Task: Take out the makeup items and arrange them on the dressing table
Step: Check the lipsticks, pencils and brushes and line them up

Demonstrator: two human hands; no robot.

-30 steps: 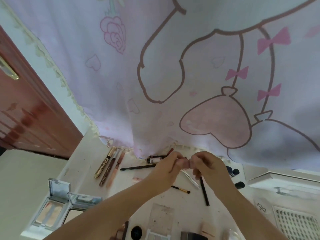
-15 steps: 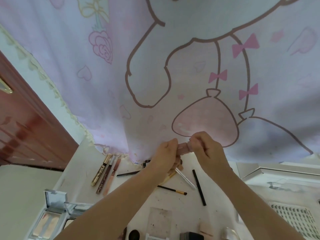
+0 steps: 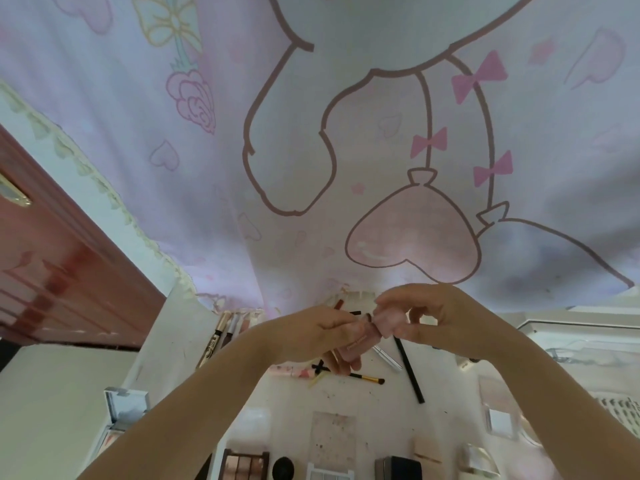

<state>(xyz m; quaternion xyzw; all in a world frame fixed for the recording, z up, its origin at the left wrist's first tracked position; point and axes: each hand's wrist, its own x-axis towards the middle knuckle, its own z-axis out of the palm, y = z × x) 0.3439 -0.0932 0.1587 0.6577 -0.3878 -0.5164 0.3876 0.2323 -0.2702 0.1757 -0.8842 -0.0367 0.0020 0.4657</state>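
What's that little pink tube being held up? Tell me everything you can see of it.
The pink tube is small, pale pink and glossy like plastic, with faint lettering on its body. The left hand grips the body; the right hand pinches its pink cap. It is held tilted in the air above the dressing table.

**Materials and finishes we see**

We note the curtain (image 3: 311, 150) as thin matt cloth, printed, with a rough lace-like trim along its edge. The door (image 3: 62, 271) reads as reddish wood with a glossy lacquer that catches light; its handle (image 3: 14, 195) looks like shiny gold metal. The dressing table (image 3: 367, 410) top is white, smooth, scuffed with small marks. The pink tube (image 3: 360, 344) between our hands looks like smooth plastic, satin finish. The compact (image 3: 126, 407) has a mirror-bright lid. The black pencil (image 3: 410, 370) is matt; the small brush (image 3: 363, 377) has a gold metallic ferrule.
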